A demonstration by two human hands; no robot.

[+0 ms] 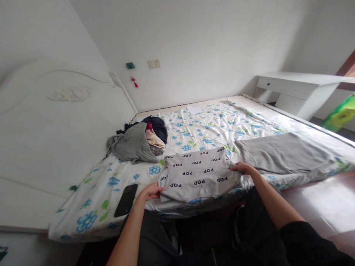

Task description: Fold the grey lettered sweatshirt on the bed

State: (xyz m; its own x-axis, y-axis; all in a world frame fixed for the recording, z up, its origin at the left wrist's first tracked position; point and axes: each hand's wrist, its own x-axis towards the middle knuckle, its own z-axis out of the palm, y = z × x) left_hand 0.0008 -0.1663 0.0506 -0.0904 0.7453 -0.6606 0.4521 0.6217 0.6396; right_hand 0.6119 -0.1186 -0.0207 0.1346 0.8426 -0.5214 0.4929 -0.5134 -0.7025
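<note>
A light grey shirt (pixel 198 173) printed with the word "POP" lies spread on the bed's near edge, its lettering upside down to me. My left hand (pixel 152 191) pinches its left side near the lower corner. On the opposite side, my right hand (pixel 242 168) grips the fabric between thumb and fingers. Some of the right-side edge is hidden by that hand. A flat grey ribbed garment (pixel 283 153) rests to the right of the shirt. Just left of my left hand is a black phone (pixel 125 200).
A heap of crumpled clothes (pixel 133 142) sits near the white headboard (pixel 55 140). The bed has a floral sheet (pixel 205 129) with a white paper (pixel 194 109) toward the wall. A white desk (pixel 291 88) stands beyond the bed at right.
</note>
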